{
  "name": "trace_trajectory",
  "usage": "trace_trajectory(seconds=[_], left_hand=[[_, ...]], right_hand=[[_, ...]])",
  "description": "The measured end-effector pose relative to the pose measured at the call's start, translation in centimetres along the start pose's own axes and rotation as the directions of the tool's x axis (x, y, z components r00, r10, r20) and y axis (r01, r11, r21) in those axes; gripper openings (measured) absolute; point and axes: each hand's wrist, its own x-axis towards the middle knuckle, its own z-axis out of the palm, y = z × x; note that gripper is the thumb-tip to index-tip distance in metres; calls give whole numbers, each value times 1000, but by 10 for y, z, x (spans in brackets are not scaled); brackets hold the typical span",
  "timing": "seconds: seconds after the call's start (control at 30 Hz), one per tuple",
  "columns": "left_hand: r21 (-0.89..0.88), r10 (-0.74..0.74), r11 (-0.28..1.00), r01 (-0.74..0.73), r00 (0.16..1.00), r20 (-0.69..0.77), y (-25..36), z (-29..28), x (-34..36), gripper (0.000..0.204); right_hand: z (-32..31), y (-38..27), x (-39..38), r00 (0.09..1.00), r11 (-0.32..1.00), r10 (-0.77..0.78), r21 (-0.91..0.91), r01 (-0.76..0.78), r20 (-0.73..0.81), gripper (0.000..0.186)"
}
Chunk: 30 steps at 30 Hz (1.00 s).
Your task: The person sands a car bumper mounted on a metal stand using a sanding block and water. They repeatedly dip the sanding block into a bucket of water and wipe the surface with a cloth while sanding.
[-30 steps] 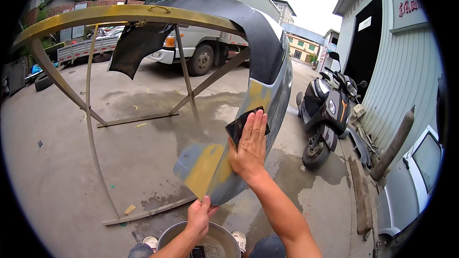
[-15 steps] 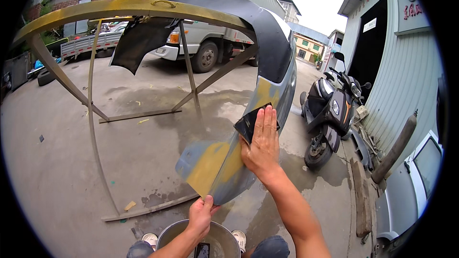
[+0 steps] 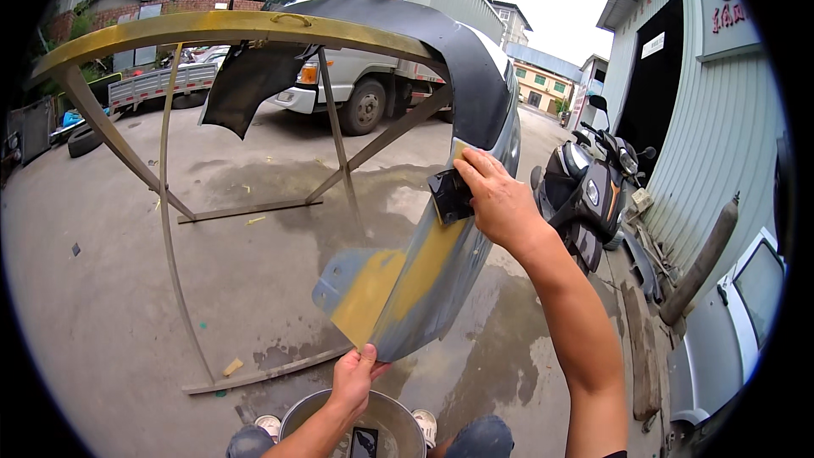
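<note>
A car bumper [image 3: 421, 284], grey-blue with sanded yellow patches and a black upper part, hangs over a metal stand [image 3: 199, 24]. My left hand [image 3: 352, 380] pinches the bumper's lower corner between thumb and fingers. Higher up, my right hand [image 3: 502, 203] presses a black sheet of sandpaper [image 3: 449, 195] against the bumper's side, fingers bent across its upper edge. Part of the sheet is hidden under that hand. Below my left forearm stands a metal basin [image 3: 407, 416] of water, in which a dark rectangular piece [image 3: 365, 442] lies.
On the right are a parked scooter [image 3: 585, 195], a wooden beam [image 3: 640, 348], a gas cylinder [image 3: 702, 259] and a silver car door [image 3: 721, 360]. A truck [image 3: 356, 59] is parked behind the stand. Wet patches mark the concrete.
My right hand has slid up along the bumper with the sandpaper and turned, its fingers now pointing left and bent. My left hand keeps its grip on the lower corner.
</note>
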Motion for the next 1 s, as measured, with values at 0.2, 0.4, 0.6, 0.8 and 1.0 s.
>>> trace_trajectory(seconds=[0.2, 0.4, 0.6, 0.8, 1.0], left_hand=[[14, 0, 1000, 0, 1000, -15, -2, -6, 4, 38], [11, -5, 1000, 5, 1000, -27, -1, 0, 2, 38], [-25, -18, 1000, 17, 1000, -25, -5, -1, 2, 35], [-39, -9, 999, 8, 999, -31, -4, -2, 2, 35], [-34, -22, 999, 21, 999, -32, -2, -3, 4, 37]], right_hand=[[5, 22, -10, 964, 972, 135, 221, -83, -229, 25], [41, -2, -15, 929, 981, 184, 118, -154, -321, 63], [92, -103, -66, 932, 952, 301, 115, -283, -203, 84], [77, -70, -31, 914, 954, 298, 114, -276, -275, 82], [77, -69, -31, 915, 960, 277, 123, -251, -294, 62]])
